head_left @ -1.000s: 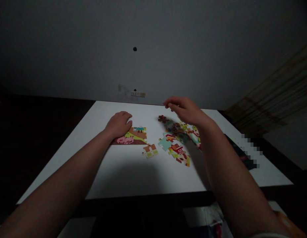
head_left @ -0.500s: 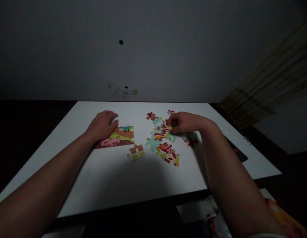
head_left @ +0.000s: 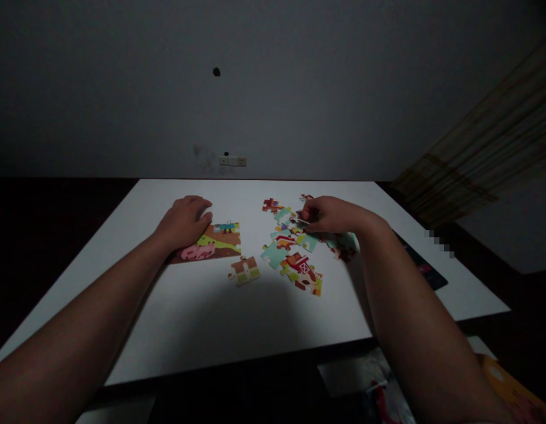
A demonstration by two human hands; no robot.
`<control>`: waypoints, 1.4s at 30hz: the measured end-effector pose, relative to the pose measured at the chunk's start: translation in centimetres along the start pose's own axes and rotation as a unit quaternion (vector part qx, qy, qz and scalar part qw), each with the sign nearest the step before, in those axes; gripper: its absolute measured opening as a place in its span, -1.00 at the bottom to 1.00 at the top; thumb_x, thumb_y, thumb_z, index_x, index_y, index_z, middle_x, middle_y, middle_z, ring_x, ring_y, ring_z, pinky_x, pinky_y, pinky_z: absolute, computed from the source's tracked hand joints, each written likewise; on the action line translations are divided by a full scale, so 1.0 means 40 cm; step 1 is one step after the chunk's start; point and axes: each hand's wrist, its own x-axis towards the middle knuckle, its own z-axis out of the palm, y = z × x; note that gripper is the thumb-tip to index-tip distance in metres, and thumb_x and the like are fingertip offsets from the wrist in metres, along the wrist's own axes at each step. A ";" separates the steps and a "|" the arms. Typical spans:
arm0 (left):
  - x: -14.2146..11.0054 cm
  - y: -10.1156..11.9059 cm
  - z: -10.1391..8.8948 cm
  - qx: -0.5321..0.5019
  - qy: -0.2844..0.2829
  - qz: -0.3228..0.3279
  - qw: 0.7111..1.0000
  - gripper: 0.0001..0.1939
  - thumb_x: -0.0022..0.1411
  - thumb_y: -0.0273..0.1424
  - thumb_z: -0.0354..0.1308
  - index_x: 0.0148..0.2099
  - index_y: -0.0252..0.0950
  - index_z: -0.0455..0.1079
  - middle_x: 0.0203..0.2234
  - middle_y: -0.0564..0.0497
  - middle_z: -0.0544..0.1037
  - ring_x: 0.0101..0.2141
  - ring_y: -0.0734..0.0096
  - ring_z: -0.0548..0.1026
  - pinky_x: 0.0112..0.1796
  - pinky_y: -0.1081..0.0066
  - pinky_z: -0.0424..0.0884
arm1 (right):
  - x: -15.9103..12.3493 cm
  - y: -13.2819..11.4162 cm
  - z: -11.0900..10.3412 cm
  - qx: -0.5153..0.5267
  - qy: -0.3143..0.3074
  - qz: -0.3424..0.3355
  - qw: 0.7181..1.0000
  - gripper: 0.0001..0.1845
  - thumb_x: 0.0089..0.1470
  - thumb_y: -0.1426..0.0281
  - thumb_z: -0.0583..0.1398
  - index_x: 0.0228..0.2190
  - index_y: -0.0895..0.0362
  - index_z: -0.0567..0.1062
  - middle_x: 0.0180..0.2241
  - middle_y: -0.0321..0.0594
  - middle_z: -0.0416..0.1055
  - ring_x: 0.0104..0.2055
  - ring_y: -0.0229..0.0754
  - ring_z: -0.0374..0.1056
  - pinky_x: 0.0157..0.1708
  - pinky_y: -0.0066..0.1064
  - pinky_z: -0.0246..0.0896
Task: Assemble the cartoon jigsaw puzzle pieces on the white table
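Observation:
My left hand point(head_left: 183, 224) lies with fingers spread over the left part of a joined puzzle section point(head_left: 220, 241), which shows a pink pig and brown ground. Part of that section is hidden beneath the hand. Over a loose pile of puzzle pieces point(head_left: 275, 253), my right hand point(head_left: 328, 215) pinches a puzzle piece point(head_left: 302, 221) between thumb and fingers, tilted up off the pile. Just below the joined section lies a brown and green piece point(head_left: 244, 272). Nearer to me, a group with a red barn point(head_left: 303, 272) rests beside the pile.
All this lies on a white table point(head_left: 202, 330) whose far edge runs along a grey wall point(head_left: 321, 106) with sockets point(head_left: 233, 161). A dark flat object point(head_left: 425, 265) is at the table's right, partly behind my forearm. Below the near edge is a clear plastic bag point(head_left: 370, 374).
My right hand has lifted a puzzle piece slightly from the pile and tilted it. My left hand stays on the joined section. The whole view has shifted a little.

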 end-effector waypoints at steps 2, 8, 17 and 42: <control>0.000 0.002 -0.001 -0.003 0.001 0.004 1.000 -0.45 0.47 -0.10 0.00 0.28 -0.24 0.57 0.26 -0.22 0.60 0.32 -0.14 0.47 0.38 -0.14 0.38 | -0.002 -0.001 -0.003 0.002 0.016 0.011 1.000 -0.92 0.14 0.41 0.38 -0.27 0.04 0.62 -0.33 -0.22 0.65 -0.35 -0.10 0.50 -0.32 -0.29 0.30; -0.001 0.009 -0.008 0.005 0.000 0.011 1.000 -0.44 0.46 -0.10 -0.02 0.27 -0.26 0.57 0.25 -0.24 0.61 0.31 -0.16 0.48 0.39 -0.15 0.37 | -0.006 -0.013 -0.012 -0.004 0.033 0.021 0.999 -0.83 0.15 0.45 0.31 -0.21 0.06 0.71 -0.38 -0.23 0.67 -0.36 -0.09 0.53 -0.31 -0.32 0.32; -0.004 0.012 -0.010 0.002 -0.003 0.004 1.000 -0.42 0.47 -0.11 -0.02 0.29 -0.28 0.57 0.26 -0.25 0.59 0.32 -0.18 0.47 0.38 -0.15 0.38 | 0.008 0.001 -0.003 0.000 0.082 0.015 0.996 -0.72 0.26 0.40 0.25 -0.09 0.08 0.74 -0.25 -0.15 0.72 -0.29 -0.03 0.58 -0.23 -0.27 0.38; 0.000 -0.004 0.001 -0.005 0.005 0.011 1.000 -0.44 0.46 -0.11 0.04 0.29 -0.27 0.57 0.26 -0.26 0.59 0.31 -0.21 0.47 0.36 -0.16 0.39 | 0.024 0.009 0.008 0.091 0.248 -0.009 0.964 -0.73 0.16 0.38 0.23 -0.24 0.12 0.76 -0.20 -0.10 0.73 -0.16 0.03 0.61 -0.07 -0.23 0.44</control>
